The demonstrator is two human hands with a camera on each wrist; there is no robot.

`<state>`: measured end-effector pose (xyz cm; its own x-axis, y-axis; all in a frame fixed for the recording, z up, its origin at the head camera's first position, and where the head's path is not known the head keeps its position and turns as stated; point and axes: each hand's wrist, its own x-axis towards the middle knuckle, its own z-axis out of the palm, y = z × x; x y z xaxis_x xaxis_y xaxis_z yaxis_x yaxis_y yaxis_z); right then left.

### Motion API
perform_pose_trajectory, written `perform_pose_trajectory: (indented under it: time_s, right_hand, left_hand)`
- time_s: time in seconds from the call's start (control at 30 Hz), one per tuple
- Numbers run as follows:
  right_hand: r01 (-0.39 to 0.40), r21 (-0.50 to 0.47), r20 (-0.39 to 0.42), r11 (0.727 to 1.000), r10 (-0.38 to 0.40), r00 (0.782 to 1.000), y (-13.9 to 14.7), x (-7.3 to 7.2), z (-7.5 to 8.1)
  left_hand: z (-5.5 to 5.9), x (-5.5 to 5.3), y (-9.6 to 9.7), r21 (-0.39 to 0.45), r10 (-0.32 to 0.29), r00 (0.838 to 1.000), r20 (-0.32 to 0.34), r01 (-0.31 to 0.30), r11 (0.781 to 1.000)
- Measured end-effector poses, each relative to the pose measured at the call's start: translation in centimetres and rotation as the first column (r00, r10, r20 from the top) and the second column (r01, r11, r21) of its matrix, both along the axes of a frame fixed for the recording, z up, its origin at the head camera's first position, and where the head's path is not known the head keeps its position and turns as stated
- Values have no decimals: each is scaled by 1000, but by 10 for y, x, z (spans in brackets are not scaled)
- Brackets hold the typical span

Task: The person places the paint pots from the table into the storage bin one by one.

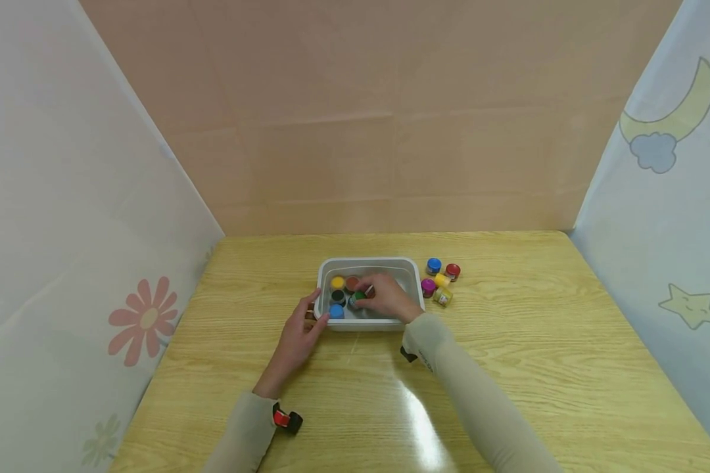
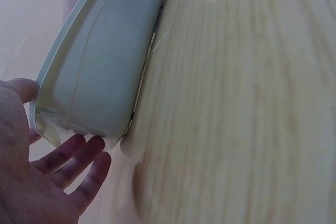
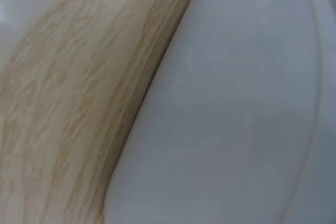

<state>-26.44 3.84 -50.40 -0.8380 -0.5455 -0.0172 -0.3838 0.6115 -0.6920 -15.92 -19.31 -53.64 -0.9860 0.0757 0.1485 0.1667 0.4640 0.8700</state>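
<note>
Green-lidded jar (image 1: pixel 357 299), inside the tray (image 1: pixel 369 261) at nine o'clock of centre, is pinched snugly in my right hand (image 1: pixel 386 297), left hand (image 1: pixel 298 336) gripping the eight-o'clock corner; likely placing, release next.

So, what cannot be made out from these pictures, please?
Head: floor of the tray, partly hidden by the right hand.
Head: label on the olive jar, too small to read.
Left wrist: tray contents, behind its wall.
Right wrist: right hand, outside the frame.

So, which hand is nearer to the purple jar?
Right. The right hand reaches into the tray beside the purple jar; the left hand holds the tray's opposite end.
</note>
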Motion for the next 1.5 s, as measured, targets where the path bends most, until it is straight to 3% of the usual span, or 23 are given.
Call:
perform_pose_trajectory:
  time_s: [0.53,0.97,1.5]
  right_hand:
    - [9,3,0,1000,-9,1000,-3,1,2]
    - [5,-3,49,1000,-5,999,-3,5,8]
    - [24,-13,1,1000,-24,1000,-5,5,6]
  left_hand:
    - [0,-1,-1,4,-3,1000,0,3,1000]
    - [-2,-1,-1,-10,-11,1000,-17,11,1000]
    - [-2,-1,-2,-14,-13,1000,-19,13,1000]
